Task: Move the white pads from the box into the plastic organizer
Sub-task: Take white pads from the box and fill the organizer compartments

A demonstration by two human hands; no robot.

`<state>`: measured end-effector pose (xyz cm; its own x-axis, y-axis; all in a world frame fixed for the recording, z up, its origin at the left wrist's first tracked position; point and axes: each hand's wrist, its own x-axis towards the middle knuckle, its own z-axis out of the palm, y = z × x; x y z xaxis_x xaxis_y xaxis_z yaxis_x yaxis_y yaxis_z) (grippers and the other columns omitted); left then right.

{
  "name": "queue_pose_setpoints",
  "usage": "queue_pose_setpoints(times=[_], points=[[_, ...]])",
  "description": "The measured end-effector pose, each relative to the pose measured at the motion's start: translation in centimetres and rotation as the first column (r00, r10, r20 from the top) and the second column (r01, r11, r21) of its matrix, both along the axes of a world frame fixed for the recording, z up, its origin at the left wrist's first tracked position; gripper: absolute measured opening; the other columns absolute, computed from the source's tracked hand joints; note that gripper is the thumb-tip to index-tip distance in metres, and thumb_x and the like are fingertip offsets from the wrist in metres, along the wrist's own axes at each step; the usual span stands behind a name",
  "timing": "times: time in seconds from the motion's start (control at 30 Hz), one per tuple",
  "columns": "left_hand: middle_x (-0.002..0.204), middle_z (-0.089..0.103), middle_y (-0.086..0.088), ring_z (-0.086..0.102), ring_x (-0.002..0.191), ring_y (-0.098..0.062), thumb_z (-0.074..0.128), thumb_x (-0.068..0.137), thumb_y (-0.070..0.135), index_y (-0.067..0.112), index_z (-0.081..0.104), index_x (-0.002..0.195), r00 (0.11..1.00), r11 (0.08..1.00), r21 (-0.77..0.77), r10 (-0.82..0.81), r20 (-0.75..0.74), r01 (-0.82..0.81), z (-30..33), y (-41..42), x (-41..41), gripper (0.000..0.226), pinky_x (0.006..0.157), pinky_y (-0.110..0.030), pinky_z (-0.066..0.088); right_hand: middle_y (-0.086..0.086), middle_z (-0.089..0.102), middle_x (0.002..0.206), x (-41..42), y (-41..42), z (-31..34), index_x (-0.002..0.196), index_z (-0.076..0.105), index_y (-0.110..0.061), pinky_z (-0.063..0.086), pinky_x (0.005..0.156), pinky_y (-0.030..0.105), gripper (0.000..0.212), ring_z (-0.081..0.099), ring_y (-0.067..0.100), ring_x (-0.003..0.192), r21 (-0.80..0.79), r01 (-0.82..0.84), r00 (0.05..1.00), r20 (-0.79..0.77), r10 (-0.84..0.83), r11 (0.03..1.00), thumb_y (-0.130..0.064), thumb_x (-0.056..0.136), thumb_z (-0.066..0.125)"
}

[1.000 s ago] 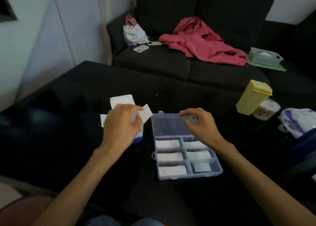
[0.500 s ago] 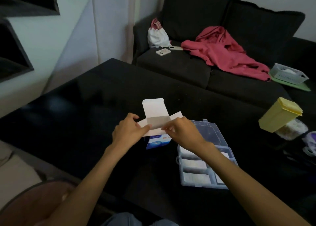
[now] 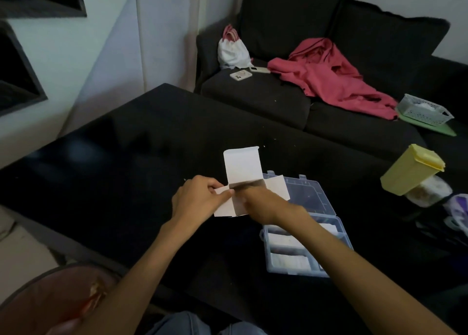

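Observation:
A white cardboard box [image 3: 241, 167] with its top flaps spread is held tilted above the black table [image 3: 126, 162]. My left hand [image 3: 196, 199] grips the box by its left flap and side. My right hand [image 3: 263, 204] reaches into the box opening; its fingertips are hidden inside. Just right of the box lies the clear plastic organizer [image 3: 314, 200] with its lid folded back. White pads [image 3: 288, 258] fill several of its compartments, and my right forearm covers part of them.
A yellow lidded container [image 3: 410, 171] and a clear tub stand at the table's right, with a plastic bag [image 3: 458, 208] beside them. Behind the table is a dark sofa holding a pink garment [image 3: 329, 76], a white bag, two phones and a grey basket [image 3: 424, 109].
My right hand left the organizer lid and went to the box, then into its opening. Both hands lifted and tilted the box. The view swung left.

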<state>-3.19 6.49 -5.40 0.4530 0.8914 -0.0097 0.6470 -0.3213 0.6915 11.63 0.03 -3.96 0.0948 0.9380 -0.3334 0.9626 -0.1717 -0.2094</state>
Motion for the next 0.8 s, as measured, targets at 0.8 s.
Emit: queue_pose_setpoints(times=[0.8], points=[[0.092, 0.067, 0.008, 0.061, 0.089, -0.013, 0.067, 0.077, 0.053, 0.03, 0.072, 0.096, 1.0, 0.987, -0.158, -0.027, -0.009, 0.025, 0.7, 0.8, 0.0, 0.03, 0.073, -0.03, 0.049, 0.016, 0.06, 0.112, -0.4, 0.8, 1.5, 0.115, 0.057, -0.006, 0.045, 0.083, 0.033, 0.03, 0.059, 0.032, 0.102, 0.01, -0.121, 0.966, 0.23, 0.115, 0.993, -0.023, 0.09, 0.058]])
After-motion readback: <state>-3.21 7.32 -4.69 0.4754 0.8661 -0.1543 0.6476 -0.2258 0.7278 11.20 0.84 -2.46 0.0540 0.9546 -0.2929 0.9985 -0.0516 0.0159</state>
